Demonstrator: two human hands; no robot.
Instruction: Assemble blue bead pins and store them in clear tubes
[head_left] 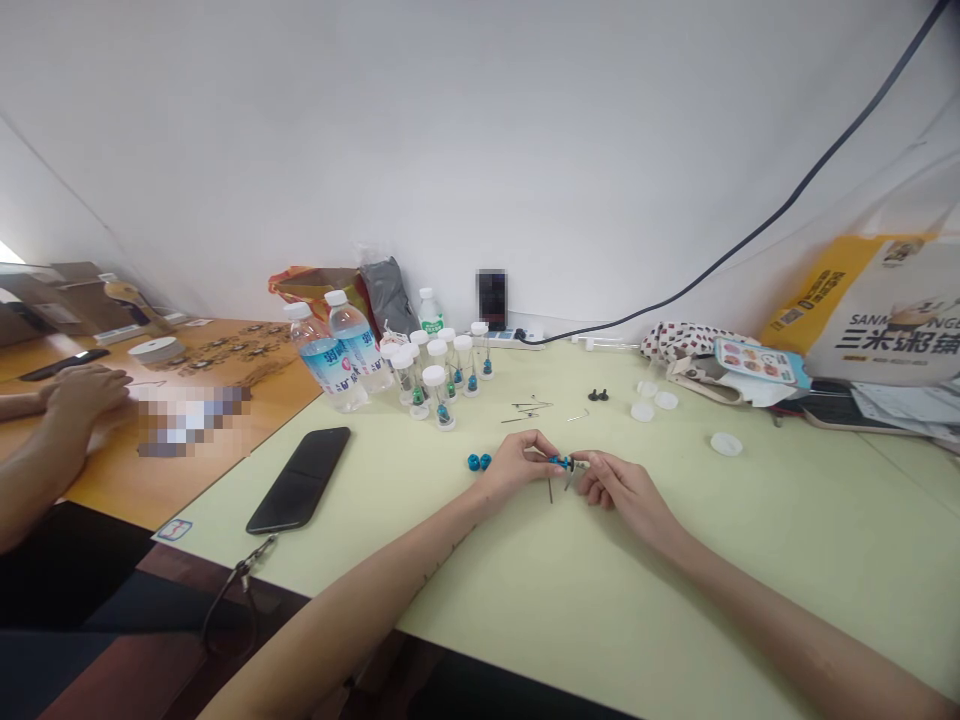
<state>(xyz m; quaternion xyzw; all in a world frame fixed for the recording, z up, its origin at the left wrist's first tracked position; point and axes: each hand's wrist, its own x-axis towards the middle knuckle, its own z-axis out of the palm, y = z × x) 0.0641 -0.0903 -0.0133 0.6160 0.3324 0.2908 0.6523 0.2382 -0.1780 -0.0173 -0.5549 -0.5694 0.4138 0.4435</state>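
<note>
Over the table, my left hand [519, 462] pinches a small blue metal part [559, 462] with a black disc at its right end. My right hand [619, 487] is closed at that same end, thumb and forefinger against or close to the disc; what they grip is too small to make out. Thin metal rods [550, 491] show just below the fingers. Two round blue pieces [479, 462] lie left of my left hand. Beyond the hands are several thin L-shaped tools [527, 408], like hex keys, and two small black parts [598, 395].
Several clear tubes with white caps [433, 377] stand at the back beside water bottles [319, 355]. A phone [300, 480] lies at left. White caps [726, 444] and a paper bag [862, 310] are at right. Another person's hands [86, 390] rest at the orange table.
</note>
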